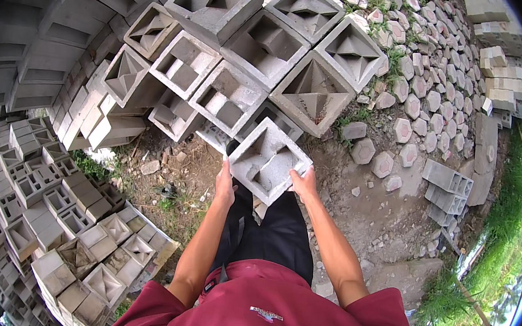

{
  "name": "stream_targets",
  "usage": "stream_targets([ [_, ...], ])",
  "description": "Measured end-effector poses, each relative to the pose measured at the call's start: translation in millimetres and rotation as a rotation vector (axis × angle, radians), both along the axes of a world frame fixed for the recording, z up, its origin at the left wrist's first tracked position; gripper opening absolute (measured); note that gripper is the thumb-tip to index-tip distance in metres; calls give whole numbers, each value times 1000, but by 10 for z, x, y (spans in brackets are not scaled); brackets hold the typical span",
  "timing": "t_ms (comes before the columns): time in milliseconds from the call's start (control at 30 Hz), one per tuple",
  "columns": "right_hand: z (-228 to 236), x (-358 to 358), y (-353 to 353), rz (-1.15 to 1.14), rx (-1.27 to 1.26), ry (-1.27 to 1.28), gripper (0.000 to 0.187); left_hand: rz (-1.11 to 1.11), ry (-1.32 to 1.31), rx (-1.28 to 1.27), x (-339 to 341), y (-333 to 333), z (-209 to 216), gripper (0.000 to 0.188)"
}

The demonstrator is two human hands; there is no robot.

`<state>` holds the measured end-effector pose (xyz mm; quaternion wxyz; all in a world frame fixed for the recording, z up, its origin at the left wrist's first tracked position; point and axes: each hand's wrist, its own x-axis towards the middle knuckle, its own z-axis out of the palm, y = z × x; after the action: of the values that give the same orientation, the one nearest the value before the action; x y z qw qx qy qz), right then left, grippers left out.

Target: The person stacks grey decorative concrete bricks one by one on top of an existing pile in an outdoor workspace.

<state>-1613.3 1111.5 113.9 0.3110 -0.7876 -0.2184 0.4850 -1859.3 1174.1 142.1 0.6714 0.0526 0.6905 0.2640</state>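
Between my two hands is a square, light grey concrete vent block (256,190) with angled hollows inside its frame. My left hand (225,186) grips its left side, and my right hand (303,183) has the right corner, thumb on the face. The fingers behind the block are hidden. The block is held tilted in front of my legs. Just beyond it stands a stack of similar blocks, with a pale vent block (229,97) nearest and a larger grey block (313,93) to its right.
More concrete blocks (113,230) are stacked at the lower left, and tall block piles (51,29) rise at the upper left. Hexagonal pavers (435,102) cover the ground at the upper right. Hollow blocks (447,187) stand at the right beside grass (515,192). Stones lie on the dirt.
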Motion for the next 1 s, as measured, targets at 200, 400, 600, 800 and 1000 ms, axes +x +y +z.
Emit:
stream_targets([
  [200,1112,-119,-250,-91,-63,185,37,-592,-331,14,-411,392,-72,67],
  [400,1774,-55,-764,-139,-47,-28,39,-842,-649,-89,487,398,530,61],
  [600,2918,75,-1215,-129,-113,-94,75,-711,-801,-132,788,247,1374,41],
  [800,1082,-5,-2046,-993,625,422,64,-861,-686,-121,1453,-338,1445,52],
  [1000,1711,209,-2451,-1080,577,559,62,-1067,-555,-47,1773,-765,1626,66],
])
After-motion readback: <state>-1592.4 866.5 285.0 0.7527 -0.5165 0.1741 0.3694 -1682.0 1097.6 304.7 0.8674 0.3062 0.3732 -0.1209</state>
